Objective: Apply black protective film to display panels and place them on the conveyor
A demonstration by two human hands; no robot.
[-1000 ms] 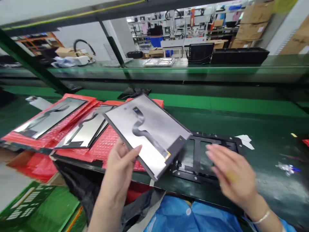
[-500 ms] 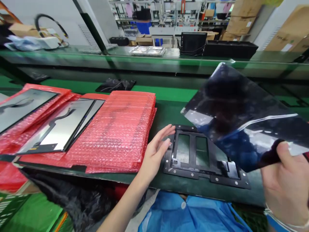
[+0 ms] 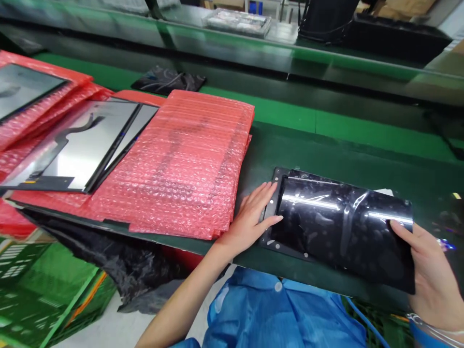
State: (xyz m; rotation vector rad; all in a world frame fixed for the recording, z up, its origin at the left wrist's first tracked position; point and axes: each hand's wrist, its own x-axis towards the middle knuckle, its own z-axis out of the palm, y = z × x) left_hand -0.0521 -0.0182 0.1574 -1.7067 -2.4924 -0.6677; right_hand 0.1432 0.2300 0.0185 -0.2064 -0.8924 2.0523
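Note:
A glossy black display panel (image 3: 344, 217), covered by creased clear film, lies over a black frame (image 3: 270, 208) with round silver dots along its border. My right hand (image 3: 429, 266) grips the panel's right end, thumb on top and fingers hidden beneath. The panel's left end sits within the frame's left border; its right end appears slightly raised, though I cannot tell how far. My left hand (image 3: 253, 215) is open, its outstretched fingers touching the frame's left border. Most of the frame is hidden under the panel.
Red bubble-wrap sleeves (image 3: 188, 169) are stacked left of my left hand. Silver-backed screens (image 3: 90, 145) with ribbon cables lie farther left. A black bag (image 3: 168, 79) rests behind the stack, below a raised shelf (image 3: 232, 41). A green crate (image 3: 54, 285) stands below the table edge.
My right hand has lowered the panel from above the frame onto it, covering the frame's openings. My left hand remains at the frame's left border. The view has tilted down.

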